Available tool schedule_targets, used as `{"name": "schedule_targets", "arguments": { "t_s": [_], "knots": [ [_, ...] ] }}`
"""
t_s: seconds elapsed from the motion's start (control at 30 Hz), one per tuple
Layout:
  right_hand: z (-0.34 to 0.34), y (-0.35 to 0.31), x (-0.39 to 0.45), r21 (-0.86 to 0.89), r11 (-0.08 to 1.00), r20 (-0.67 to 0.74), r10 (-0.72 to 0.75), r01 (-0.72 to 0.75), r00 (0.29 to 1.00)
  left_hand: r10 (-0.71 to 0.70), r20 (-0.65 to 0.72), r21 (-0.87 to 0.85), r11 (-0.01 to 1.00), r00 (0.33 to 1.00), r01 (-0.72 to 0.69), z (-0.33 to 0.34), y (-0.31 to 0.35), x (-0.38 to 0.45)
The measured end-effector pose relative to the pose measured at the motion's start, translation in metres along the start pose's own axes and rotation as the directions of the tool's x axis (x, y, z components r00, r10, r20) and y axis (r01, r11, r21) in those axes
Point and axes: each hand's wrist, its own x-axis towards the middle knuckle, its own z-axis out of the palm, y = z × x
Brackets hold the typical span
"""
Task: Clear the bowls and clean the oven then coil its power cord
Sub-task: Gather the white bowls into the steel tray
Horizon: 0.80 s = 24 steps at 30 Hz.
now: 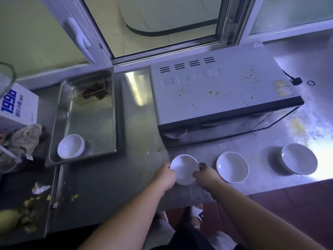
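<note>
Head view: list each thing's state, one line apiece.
Held bowl: empty, gripped by left hand and right hand.
Middle bowl: empty, on counter.
Right bowl: empty, on counter.
Tray bowl: in steel tray.
Oven: top crumb-spattered.

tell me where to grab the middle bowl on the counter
Take the middle bowl by its rim, coming down from above on the near edge. It sits upright and open, shallow and wide, with bare counter around it. The right hand is closest, though it holds another bowl with the left hand.
</note>
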Motion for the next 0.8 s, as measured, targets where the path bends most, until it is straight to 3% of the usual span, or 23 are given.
{"name": "schedule_targets", "arguments": {
  "t_s": [0.17, 0.33, 0.6, 0.8],
  "knots": [
    [0.008, -0.002, 0.000, 0.164, 0.983, -0.019, 0.082, -0.078, 0.996, -0.050, 0.025, -0.101, 0.994, 0.998, 0.052, -0.003, -0.006, 0.006],
    [0.023, -0.017, -0.003, 0.221, 0.973, -0.032, 0.077, -0.068, 0.997, -0.064, 0.014, -0.126, 0.990, 0.998, 0.065, -0.028, -0.017, 0.011],
    [0.066, -0.082, -0.007, 0.203, 0.979, -0.005, 0.002, -0.001, 1.000, -0.094, -0.074, -0.175, 0.981, 0.993, 0.080, -0.094, -0.062, 0.026],
    [0.102, -0.151, -0.014, 0.194, 0.972, -0.007, -0.131, 0.129, 0.991, -0.071, -0.174, -0.238, 0.971, 0.982, 0.028, -0.170, -0.079, 0.028]
  ]
}}
